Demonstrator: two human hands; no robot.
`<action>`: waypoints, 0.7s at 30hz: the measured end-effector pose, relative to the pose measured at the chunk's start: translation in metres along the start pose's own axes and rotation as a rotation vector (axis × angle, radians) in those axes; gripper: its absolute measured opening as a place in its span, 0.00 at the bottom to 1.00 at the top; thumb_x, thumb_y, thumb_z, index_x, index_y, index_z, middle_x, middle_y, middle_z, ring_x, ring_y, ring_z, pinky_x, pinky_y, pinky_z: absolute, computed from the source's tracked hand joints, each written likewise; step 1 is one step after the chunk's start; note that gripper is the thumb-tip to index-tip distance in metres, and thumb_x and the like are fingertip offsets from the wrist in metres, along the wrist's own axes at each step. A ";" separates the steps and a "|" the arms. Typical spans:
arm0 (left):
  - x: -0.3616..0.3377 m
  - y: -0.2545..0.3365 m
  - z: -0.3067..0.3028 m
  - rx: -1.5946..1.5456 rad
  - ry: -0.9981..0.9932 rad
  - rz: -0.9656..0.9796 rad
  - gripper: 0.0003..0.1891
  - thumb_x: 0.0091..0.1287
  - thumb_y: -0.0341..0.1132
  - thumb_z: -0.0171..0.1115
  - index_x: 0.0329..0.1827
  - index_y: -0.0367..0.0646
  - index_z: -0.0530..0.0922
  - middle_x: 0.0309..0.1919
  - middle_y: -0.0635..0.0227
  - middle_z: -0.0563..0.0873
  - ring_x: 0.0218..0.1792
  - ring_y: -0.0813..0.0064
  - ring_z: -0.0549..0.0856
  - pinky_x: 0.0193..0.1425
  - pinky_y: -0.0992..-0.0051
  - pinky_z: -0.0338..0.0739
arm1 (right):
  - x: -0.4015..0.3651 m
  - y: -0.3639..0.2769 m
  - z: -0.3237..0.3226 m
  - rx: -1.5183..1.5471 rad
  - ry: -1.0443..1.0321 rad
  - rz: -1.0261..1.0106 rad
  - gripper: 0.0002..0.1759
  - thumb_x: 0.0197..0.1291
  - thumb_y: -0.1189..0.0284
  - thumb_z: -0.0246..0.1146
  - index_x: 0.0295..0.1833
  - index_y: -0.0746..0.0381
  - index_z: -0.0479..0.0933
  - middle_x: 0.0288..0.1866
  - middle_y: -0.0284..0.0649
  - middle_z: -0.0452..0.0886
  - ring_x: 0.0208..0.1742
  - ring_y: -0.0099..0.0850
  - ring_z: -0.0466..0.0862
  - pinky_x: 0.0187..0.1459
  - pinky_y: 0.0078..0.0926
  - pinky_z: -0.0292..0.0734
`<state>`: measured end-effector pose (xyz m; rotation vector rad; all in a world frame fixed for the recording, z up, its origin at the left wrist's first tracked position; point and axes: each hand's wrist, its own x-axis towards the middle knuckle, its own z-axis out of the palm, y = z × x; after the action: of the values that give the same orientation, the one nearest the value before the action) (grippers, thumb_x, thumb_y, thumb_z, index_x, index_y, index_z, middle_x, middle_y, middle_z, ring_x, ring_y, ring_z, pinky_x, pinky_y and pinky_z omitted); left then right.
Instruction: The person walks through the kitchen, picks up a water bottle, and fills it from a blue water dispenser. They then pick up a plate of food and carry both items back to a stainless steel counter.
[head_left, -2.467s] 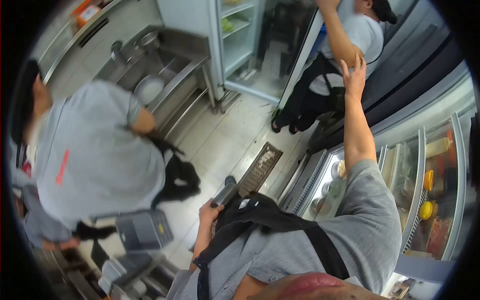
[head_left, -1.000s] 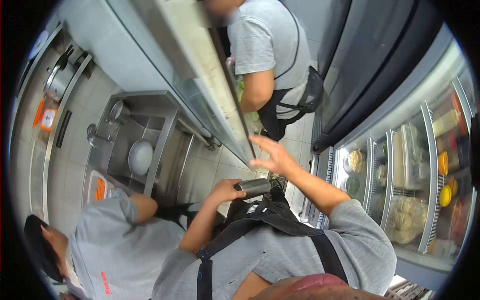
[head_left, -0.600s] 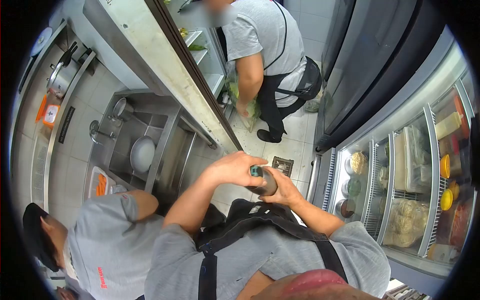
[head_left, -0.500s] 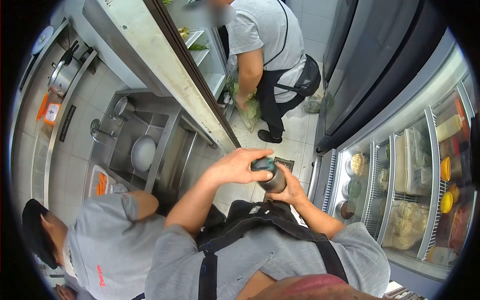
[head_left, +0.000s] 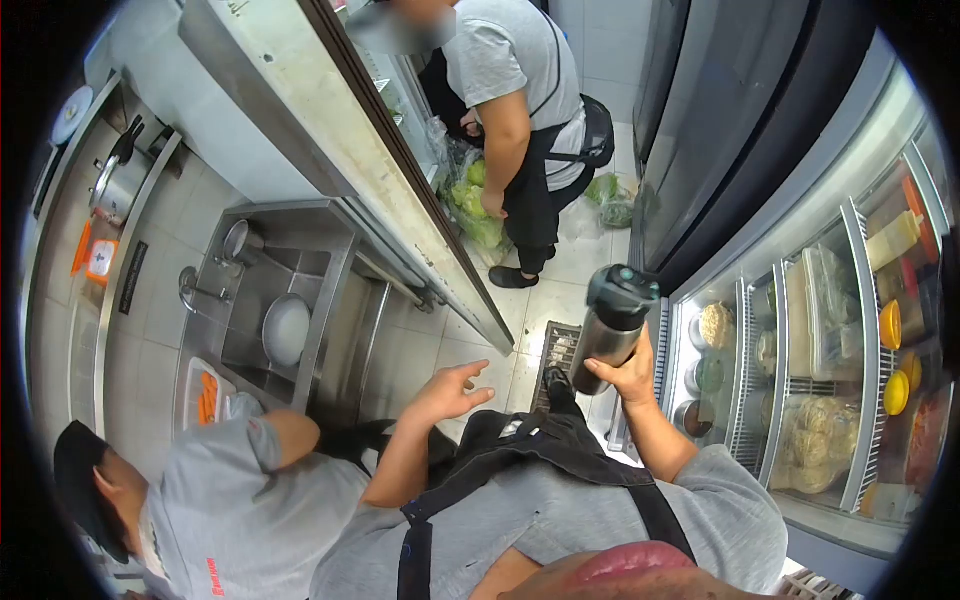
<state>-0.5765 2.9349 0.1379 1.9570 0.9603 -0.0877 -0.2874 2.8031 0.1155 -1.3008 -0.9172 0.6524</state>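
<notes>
A steel drinking bottle (head_left: 603, 346) with a dark lid and teal trim is tilted in front of me. My right hand (head_left: 626, 368) is wrapped round its lower body, the thumb across the front. To the left of it, my left hand (head_left: 452, 389) hangs apart from the bottle, fingers loosely stretched and holding nothing. Below both hands are my black apron (head_left: 530, 462) and one dark shoe (head_left: 556, 378) on the tiled floor.
An open fridge with wire shelves (head_left: 855, 350) and packed food stands at right. At left, a person in grey bends near a sink (head_left: 290, 265) holding a pan (head_left: 287, 330). Ahead, another person stoops over bagged lettuce (head_left: 475, 200). A floor drain grate (head_left: 562, 342) lies ahead.
My left hand has come off the bottle's lid and dropped down and left. My right hand has moved the bottle to the right. The person ahead has shifted slightly left.
</notes>
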 end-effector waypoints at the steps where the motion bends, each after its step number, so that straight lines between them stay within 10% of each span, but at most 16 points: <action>1: 0.000 -0.001 -0.001 0.006 -0.013 -0.002 0.33 0.64 0.45 0.68 0.69 0.38 0.71 0.60 0.50 0.82 0.53 0.57 0.86 0.56 0.64 0.80 | 0.001 -0.004 -0.001 -0.085 -0.017 -0.040 0.49 0.35 0.66 0.81 0.65 0.66 0.65 0.53 0.45 0.80 0.54 0.37 0.81 0.59 0.33 0.74; 15: 0.043 0.015 0.007 0.034 -0.023 -0.027 0.32 0.64 0.43 0.67 0.68 0.37 0.72 0.59 0.48 0.81 0.53 0.57 0.86 0.54 0.62 0.81 | -0.005 0.004 0.001 -0.205 -0.125 -0.060 0.56 0.32 0.63 0.83 0.69 0.66 0.64 0.60 0.53 0.78 0.61 0.46 0.79 0.63 0.38 0.73; 20: 0.104 -0.146 0.087 -0.430 -0.028 -0.358 0.30 0.61 0.44 0.67 0.64 0.39 0.76 0.53 0.52 0.86 0.46 0.57 0.88 0.51 0.64 0.81 | -0.015 0.001 -0.001 -0.226 -0.143 -0.165 0.54 0.32 0.61 0.83 0.67 0.67 0.66 0.59 0.52 0.78 0.60 0.48 0.79 0.64 0.39 0.72; 21: 0.108 -0.228 0.116 0.133 -0.084 -0.291 0.31 0.60 0.46 0.68 0.64 0.39 0.76 0.51 0.54 0.87 0.44 0.58 0.88 0.49 0.64 0.81 | -0.016 0.002 0.001 -0.220 -0.139 -0.159 0.54 0.32 0.61 0.83 0.67 0.67 0.66 0.59 0.52 0.78 0.60 0.48 0.79 0.64 0.39 0.72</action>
<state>-0.6156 2.9711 -0.1351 1.9034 1.2032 -0.4052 -0.2960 2.7906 0.1102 -1.3724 -1.2203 0.5329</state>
